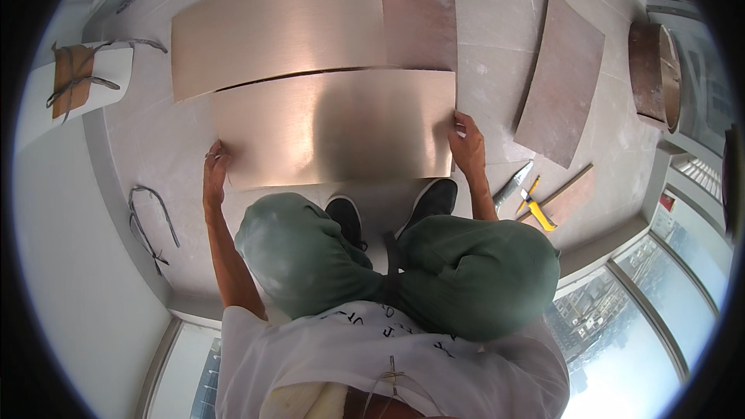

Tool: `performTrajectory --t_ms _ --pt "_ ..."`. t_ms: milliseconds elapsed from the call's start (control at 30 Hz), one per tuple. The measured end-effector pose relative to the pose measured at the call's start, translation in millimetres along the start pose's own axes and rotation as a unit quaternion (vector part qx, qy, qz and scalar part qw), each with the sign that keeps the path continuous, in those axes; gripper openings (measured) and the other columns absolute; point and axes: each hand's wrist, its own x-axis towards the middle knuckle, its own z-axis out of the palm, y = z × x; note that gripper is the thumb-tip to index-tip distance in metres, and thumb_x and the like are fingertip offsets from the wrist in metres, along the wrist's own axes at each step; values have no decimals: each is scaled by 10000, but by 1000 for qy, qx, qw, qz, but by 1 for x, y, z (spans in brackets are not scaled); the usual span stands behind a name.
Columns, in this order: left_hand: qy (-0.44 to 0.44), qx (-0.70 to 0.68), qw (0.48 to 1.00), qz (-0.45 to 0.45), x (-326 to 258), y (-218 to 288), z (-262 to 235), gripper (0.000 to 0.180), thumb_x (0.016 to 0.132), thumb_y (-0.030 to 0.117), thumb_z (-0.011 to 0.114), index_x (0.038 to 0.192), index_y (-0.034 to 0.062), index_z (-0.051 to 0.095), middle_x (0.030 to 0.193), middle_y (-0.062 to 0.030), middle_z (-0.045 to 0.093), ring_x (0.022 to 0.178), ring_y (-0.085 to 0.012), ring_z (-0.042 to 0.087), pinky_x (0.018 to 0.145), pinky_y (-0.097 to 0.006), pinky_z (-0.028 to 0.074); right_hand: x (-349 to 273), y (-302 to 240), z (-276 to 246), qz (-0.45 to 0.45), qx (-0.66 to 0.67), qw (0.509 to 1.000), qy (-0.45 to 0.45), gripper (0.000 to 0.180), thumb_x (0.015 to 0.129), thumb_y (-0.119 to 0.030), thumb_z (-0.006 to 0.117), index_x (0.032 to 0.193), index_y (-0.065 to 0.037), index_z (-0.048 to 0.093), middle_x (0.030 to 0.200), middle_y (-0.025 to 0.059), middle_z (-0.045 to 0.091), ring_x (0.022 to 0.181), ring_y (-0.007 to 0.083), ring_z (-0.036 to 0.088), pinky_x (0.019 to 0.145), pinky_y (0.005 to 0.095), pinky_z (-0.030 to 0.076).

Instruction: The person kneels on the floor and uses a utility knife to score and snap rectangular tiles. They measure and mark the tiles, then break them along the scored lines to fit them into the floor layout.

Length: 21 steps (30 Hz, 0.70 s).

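A brushed copper-coloured sheet [264, 128] lies in front of my feet. My left hand [216, 167] holds its left end near the lower corner. At the opposite end, my right hand [467, 143] has its fingers curled on the edge. Just beyond is a longer sheet [279, 31] with the same shiny finish, parted from the near one by a thin dark gap that widens toward the left. A dull reddish-brown board [419, 15] shows at the right end of that far sheet. The undersides of both sheets are hidden.
On the tiled floor to my right lie a loose brown board [563, 77], a yellow utility knife [537, 211], a pointed grey tool [514, 185] and a narrow strip [570, 190]. A curved brown roll [652, 74] stands farther right. Dark cord [147, 221] lies left, by the wall.
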Motion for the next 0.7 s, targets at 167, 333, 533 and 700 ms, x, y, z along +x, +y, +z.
performTrajectory --t_ms 167,333,533,700 --pt "64 152 986 -14 55 -3 -43 617 927 323 613 1457 27 501 1306 -181 582 1148 -261 567 994 -358 446 38 -41 -13 -131 -135 979 85 469 842 -97 632 1306 -45 589 1140 223 638 1037 368 638 899 472 513" --pt "248 183 950 39 158 16 -68 686 913 314 626 1433 -99 455 1380 -308 532 1276 -389 546 1044 -423 447 129 -69 -2 -168 -23 985 -32 458 911 -150 622 1337 10 567 1195 191 665 1054 310 664 914 417 519" --pt "263 272 925 -31 230 23 -77 783 839 440 639 1411 -75 495 1355 -330 550 1254 -442 548 1034 -466 461 217 -99 63 -30 90 984 -148 564 890 -244 657 1377 18 548 1182 137 672 1017 252 653 912 368 499" --pt "234 222 944 -64 226 45 -113 724 800 471 635 1324 -28 605 1220 -281 642 1129 -380 614 965 -422 480 214 -139 109 -22 127 976 -177 573 868 -240 668 1370 13 555 1150 127 660 1018 226 636 907 364 498"
